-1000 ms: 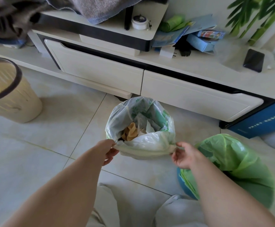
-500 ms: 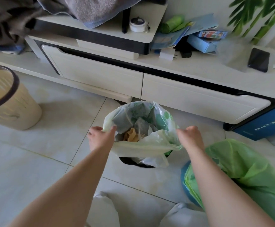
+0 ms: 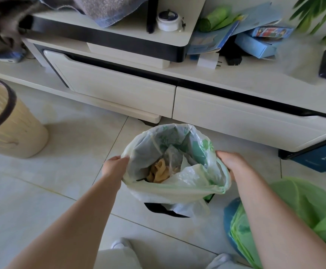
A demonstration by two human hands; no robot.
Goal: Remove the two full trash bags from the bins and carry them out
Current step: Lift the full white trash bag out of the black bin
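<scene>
A pale, translucent trash bag (image 3: 179, 191) full of paper and plastic scraps sits in a dark bin (image 3: 158, 207) on the floor in front of me. Only a sliver of that bin shows under the bag. My left hand (image 3: 112, 166) grips the bag's left rim and my right hand (image 3: 231, 162) grips its right rim, holding the mouth wide. A second, bright green trash bag (image 3: 313, 216) sits in a blue bin (image 3: 228, 216) at the lower right, beside my right forearm.
A low white TV cabinet (image 3: 119, 90) with drawers runs across the back, cluttered with boxes, a phone and cloth. A beige bin (image 3: 9, 131) stands at the left. A blue box (image 3: 321, 158) lies on the floor at the right. The floor is pale tile.
Both hands moved from the bag's near edge to its left and right sides and spread the mouth. The bag has lifted, exposing the dark bin's rim below.
</scene>
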